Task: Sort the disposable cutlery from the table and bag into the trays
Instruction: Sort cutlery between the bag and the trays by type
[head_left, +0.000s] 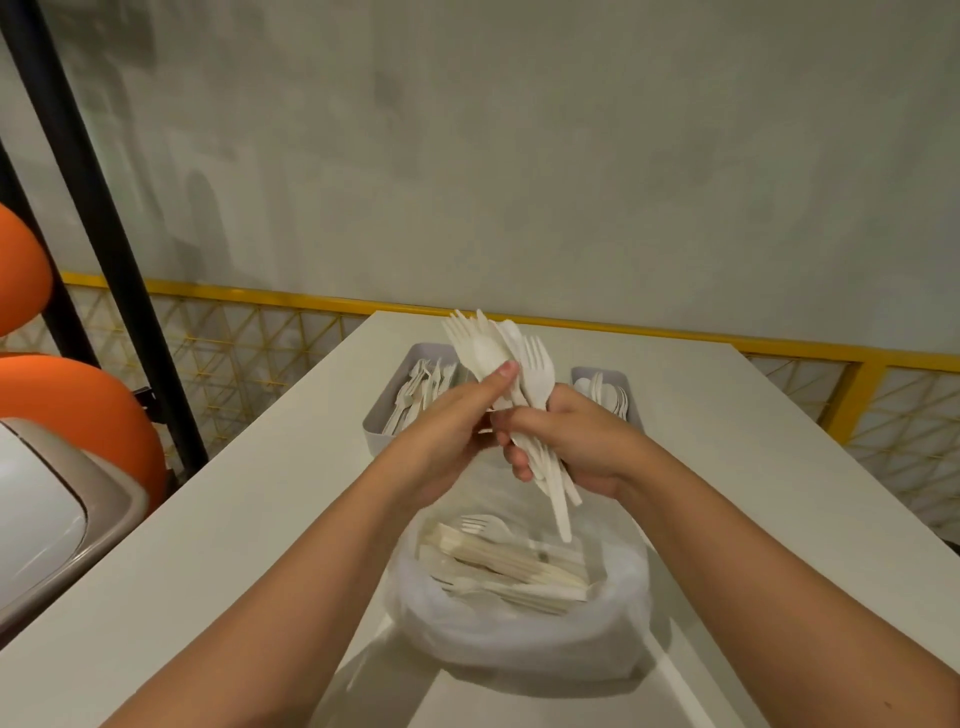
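One view only, from the head camera, so we read everything from it. Our right hand (576, 441) is clenched round the handles of a mixed bundle of cutlery (511, 374), forks and spoons together, held above the bag (519, 618) that lies open on the tabletop (234, 519). The bundle's long axis runs near upright, heads fanned away from us, handle ends pointing down toward the bag. Our left hand (447, 431) comes in from the left, its fingers (501, 375) pinching a spoon head at the fan's near face. Beyond lie the two trays: the left tray (384, 415) with forks, the right tray (631, 387) with spoons. We judge the spoon must slide out upward along the bundle's axis, then cross to the right tray, although the left hand holds it.
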